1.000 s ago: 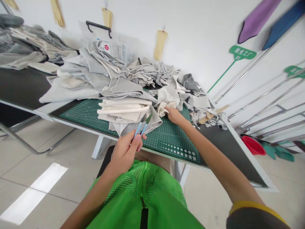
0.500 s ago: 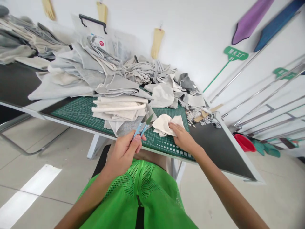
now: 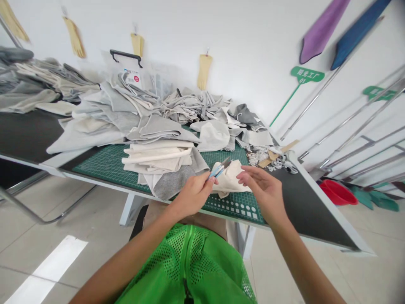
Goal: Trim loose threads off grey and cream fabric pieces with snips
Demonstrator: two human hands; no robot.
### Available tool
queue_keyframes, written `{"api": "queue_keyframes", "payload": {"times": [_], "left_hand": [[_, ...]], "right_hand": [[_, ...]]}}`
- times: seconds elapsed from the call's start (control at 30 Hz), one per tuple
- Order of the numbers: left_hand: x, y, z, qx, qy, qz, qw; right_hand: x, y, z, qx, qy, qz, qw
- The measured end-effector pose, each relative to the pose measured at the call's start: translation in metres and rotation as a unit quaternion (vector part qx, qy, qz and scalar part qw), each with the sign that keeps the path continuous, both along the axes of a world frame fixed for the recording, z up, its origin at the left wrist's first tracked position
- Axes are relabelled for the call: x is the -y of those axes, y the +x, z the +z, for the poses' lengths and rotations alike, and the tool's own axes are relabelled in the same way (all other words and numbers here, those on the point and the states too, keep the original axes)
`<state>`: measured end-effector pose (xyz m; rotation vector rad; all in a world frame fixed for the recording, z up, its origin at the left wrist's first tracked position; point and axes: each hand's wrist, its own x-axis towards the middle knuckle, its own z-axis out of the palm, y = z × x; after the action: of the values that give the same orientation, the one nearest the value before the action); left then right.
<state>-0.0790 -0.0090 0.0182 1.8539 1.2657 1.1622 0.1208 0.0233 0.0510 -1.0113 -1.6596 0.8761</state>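
Observation:
My left hand is closed around light blue thread snips, whose blades point away from me over a cream cloth piece. The cloth lies crumpled on the green cutting mat. At the cloth's right side hovers my right hand, open, with its thumb and fingers curved and apart and nothing visible between them. Left of the snips sits a stack of folded cream cloths, with a grey cloth partly under it.
Heaped grey and white fabric covers the table's back. Scraps and a wooden strip lie at the right. Behind the heap stands a clear box with a black handle. Poles lean on the wall beside a red basin.
My left hand has brought the snips rightward over the cream cloth. My right hand has let go of the cloth and lifted to its right. The view has tilted up slightly.

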Motion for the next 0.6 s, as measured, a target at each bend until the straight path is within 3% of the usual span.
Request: {"api": "queue_keyframes", "payload": {"times": [0.1,0.2,0.3,0.43,0.6], "left_hand": [[-0.028,0.018,-0.008,-0.019,0.027,-0.006,0.999],[-0.044,0.031,-0.019,-0.043,0.036,0.022,0.998],[-0.045,0.036,-0.026,-0.088,0.063,0.072,0.992],[-0.040,0.036,-0.029,-0.167,0.090,0.137,0.972],[-0.038,0.037,-0.028,-0.253,0.087,0.137,0.954]], "right_hand": [[-0.013,-0.016,-0.007,-0.064,-0.108,0.005,0.992],[-0.036,-0.023,-0.012,-0.094,-0.163,-0.001,0.982],[-0.052,-0.026,-0.019,-0.061,-0.151,0.019,0.986],[-0.053,-0.036,-0.035,-0.057,-0.116,0.010,0.992],[-0.047,-0.046,-0.049,-0.137,-0.138,-0.039,0.980]]}}
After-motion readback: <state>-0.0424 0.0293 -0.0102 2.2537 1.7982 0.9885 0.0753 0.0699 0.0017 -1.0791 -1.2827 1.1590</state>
